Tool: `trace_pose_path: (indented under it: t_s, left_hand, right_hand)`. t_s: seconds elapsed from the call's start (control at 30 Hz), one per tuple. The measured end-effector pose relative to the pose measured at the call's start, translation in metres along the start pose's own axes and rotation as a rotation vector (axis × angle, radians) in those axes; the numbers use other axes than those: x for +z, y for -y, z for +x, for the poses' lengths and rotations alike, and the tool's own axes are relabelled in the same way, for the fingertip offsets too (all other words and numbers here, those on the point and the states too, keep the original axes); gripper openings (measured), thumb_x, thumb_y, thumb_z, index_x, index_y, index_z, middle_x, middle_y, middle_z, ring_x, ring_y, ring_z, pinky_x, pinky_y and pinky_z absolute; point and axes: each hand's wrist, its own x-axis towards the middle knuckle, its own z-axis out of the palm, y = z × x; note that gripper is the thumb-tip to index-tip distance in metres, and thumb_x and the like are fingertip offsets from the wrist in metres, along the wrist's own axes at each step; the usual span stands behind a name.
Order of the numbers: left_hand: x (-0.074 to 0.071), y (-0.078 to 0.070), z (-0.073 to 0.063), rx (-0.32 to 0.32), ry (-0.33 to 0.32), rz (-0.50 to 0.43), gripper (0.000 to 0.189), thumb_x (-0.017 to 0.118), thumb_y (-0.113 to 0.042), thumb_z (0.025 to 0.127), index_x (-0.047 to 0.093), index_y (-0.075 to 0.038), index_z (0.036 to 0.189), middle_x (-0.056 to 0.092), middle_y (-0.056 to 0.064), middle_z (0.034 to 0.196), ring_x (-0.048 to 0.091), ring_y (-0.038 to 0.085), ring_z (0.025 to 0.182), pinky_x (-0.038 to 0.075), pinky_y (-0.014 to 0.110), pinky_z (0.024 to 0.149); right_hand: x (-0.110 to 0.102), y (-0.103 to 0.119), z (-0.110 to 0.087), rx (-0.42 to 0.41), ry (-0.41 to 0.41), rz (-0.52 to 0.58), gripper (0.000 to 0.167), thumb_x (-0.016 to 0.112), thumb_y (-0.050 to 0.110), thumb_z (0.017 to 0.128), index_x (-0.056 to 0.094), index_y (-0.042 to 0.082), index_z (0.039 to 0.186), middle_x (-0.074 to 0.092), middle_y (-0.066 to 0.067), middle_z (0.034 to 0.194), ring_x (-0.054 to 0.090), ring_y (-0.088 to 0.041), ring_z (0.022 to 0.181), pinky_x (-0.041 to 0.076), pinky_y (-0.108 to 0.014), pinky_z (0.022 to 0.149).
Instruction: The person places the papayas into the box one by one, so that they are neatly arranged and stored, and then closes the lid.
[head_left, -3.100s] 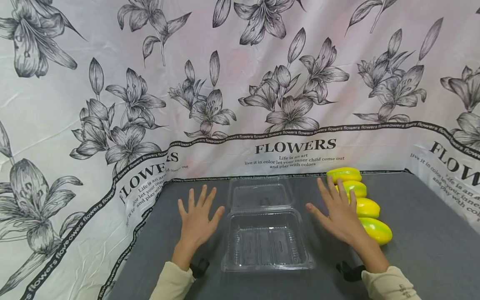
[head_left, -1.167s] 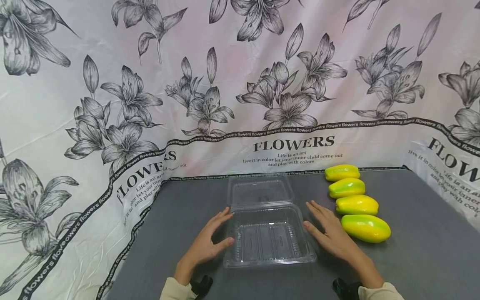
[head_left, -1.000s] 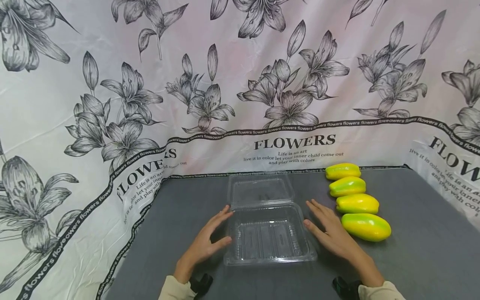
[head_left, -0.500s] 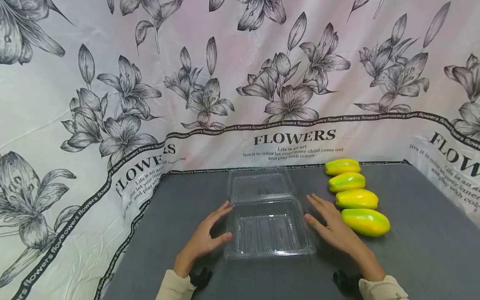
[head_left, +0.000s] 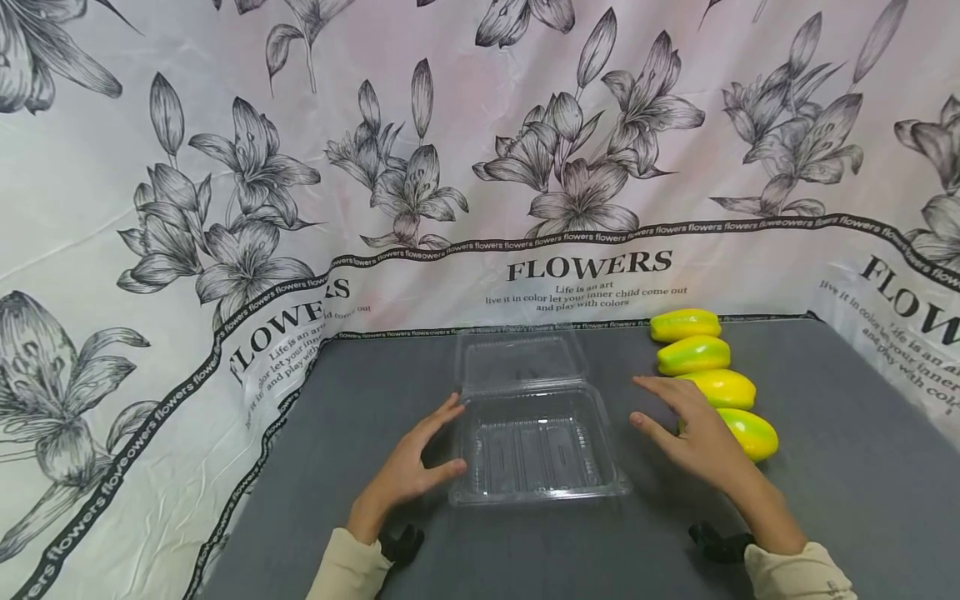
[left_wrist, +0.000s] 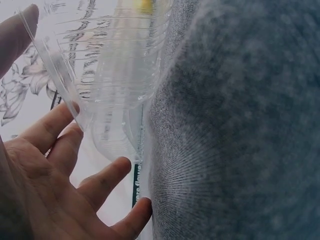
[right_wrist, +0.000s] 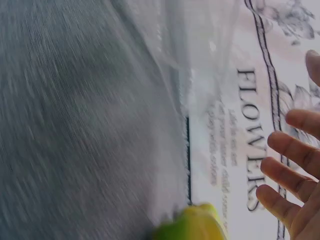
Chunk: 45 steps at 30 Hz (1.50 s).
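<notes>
A clear plastic clamshell box (head_left: 536,493) lies on the grey table with its lid (head_left: 521,360) folded back toward the wall. My left hand (head_left: 405,467) is at the box's left side, fingers spread and thumb apart; in the left wrist view, fingertips (left_wrist: 70,107) are right at the box's rim. My right hand (head_left: 697,433) hovers right of the box, fingers loosely extended and holding nothing. It partly covers the two nearer yellow-green papayas (head_left: 753,435). In the right wrist view a blurred papaya (right_wrist: 200,225) shows at the bottom, apart from the fingers.
Two more papayas, the middle one (head_left: 693,356) and the farthest (head_left: 685,325), complete the row along the right. The grey table (head_left: 330,433) ends at a white flower-printed curtain (head_left: 420,292) at the back and sides. A black wrist strap (head_left: 402,543) is on the left wrist.
Both hands first came down and in to the box's sides. Since half a second ago my right hand has moved right, away from the box and over the nearer papayas; my left stays.
</notes>
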Motion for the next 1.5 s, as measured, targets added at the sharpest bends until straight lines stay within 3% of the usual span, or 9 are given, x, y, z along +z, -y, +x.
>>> trace_pose_path:
  t_s: [0.23, 0.43, 0.7, 1.07, 1.4, 1.5]
  left_hand:
    - [-0.002, 0.001, 0.003, 0.011, 0.003, 0.010, 0.080, 0.077, -0.038, 0.090, 0.039, -0.022, 0.158, 0.024, 0.003, 0.170, 0.027, 0.039, 0.155, 0.029, 0.073, 0.114]
    - [-0.002, -0.002, 0.002, 0.001, 0.006, 0.012, 0.080, 0.077, -0.036, 0.090, 0.038, -0.022, 0.158, 0.024, 0.001, 0.171, 0.026, 0.036, 0.156, 0.029, 0.071, 0.115]
    - [-0.002, 0.001, 0.000, 0.006, -0.001, 0.024, 0.079, 0.076, -0.035, 0.091, 0.038, -0.020, 0.158, 0.024, 0.001, 0.171, 0.028, 0.037, 0.155, 0.030, 0.071, 0.115]
    - [-0.002, 0.001, 0.001, -0.008, -0.005, 0.037, 0.077, 0.075, -0.033, 0.092, 0.038, -0.022, 0.158, 0.024, -0.001, 0.170, 0.036, 0.031, 0.152, 0.036, 0.062, 0.116]
    - [-0.002, 0.001, 0.001, -0.015, -0.006, 0.045, 0.076, 0.075, -0.035, 0.092, 0.038, -0.022, 0.158, 0.025, -0.001, 0.170, 0.043, 0.032, 0.148, 0.037, 0.063, 0.115]
    - [-0.003, 0.000, 0.000, -0.018, -0.003, 0.040, 0.076, 0.075, -0.034, 0.092, 0.038, -0.022, 0.158, 0.025, -0.001, 0.170, 0.043, 0.032, 0.148, 0.037, 0.063, 0.115]
  right_hand:
    - [-0.025, -0.020, -0.004, -0.104, -0.130, -0.083, 0.048, 0.087, 0.014, 0.078, 0.070, 0.007, 0.123, 0.070, -0.011, 0.121, 0.055, -0.026, 0.111, 0.039, -0.034, 0.092]
    - [-0.040, -0.037, -0.007, -0.135, -0.152, -0.076, 0.050, 0.090, 0.007, 0.070, 0.072, 0.002, 0.116, 0.069, -0.020, 0.119, 0.054, -0.036, 0.108, 0.037, -0.049, 0.088]
    - [-0.058, -0.053, -0.016, -0.013, -0.059, -0.136, 0.045, 0.090, 0.017, 0.075, 0.072, 0.003, 0.113, 0.067, -0.024, 0.119, 0.052, -0.038, 0.106, 0.040, -0.057, 0.083]
    - [-0.077, -0.069, -0.023, 0.148, 0.175, -0.196, 0.052, 0.085, 0.035, 0.082, 0.071, 0.000, 0.118, 0.062, -0.028, 0.120, 0.051, -0.046, 0.111, 0.040, -0.065, 0.087]
    - [-0.078, -0.079, -0.024, 0.154, 0.246, -0.172, 0.056, 0.085, 0.033, 0.083, 0.068, -0.001, 0.124, 0.062, -0.027, 0.118, 0.056, -0.046, 0.108, 0.045, -0.065, 0.084]
    - [-0.076, -0.083, -0.024, 0.151, 0.257, -0.187, 0.060, 0.087, 0.034, 0.081, 0.067, -0.001, 0.126, 0.062, -0.026, 0.116, 0.057, -0.043, 0.105, 0.047, -0.059, 0.082]
